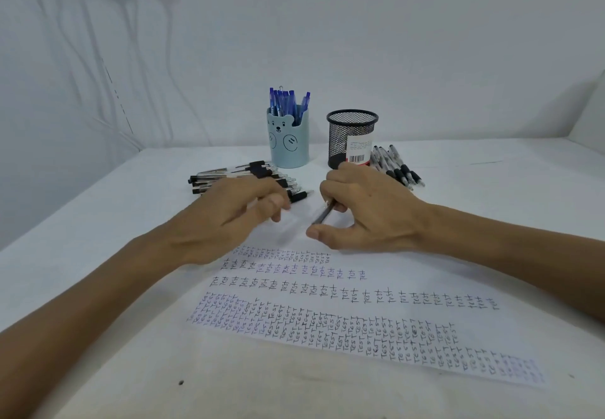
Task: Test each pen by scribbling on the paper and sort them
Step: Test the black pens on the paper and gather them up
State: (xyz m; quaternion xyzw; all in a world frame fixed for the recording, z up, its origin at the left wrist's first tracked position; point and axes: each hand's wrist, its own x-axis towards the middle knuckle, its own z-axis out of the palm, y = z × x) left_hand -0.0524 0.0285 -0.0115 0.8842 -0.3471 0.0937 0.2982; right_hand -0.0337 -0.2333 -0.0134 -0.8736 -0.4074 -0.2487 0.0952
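A left pile of black-gripped pens lay on the white counter, just left of the bear cup and a little nearer the person. The left hand hovered in front of that pile, nearer still than the bear cup and to its left, palm down, fingers bent and motion-blurred. A stray pen stuck out from behind its fingertips, almost straight in front of the bear cup. I could not tell whether the fingers pinched it or only passed over it.

The bear cup itself, pale blue, stood upright at the back of the counter with blue pens standing in it.

In front of the bear cup and slightly right, a grey pen slanted down towards the person. The right hand held it, fingers curled round its upper end, while the thumb reached out leftward below it, clear of the barrel.

The mesh cup, black and upright, stood just right of the bear cup, apart from it, with a white barcode label on its side. What it held could not be made out. A right pile of pens lay further right of the bear cup, just beyond the mesh cup.

The paper lay flat well in front of the bear cup, under both hands, covered in rows of the word "test". A dark speck sat on the counter far in front of the bear cup, to its left.
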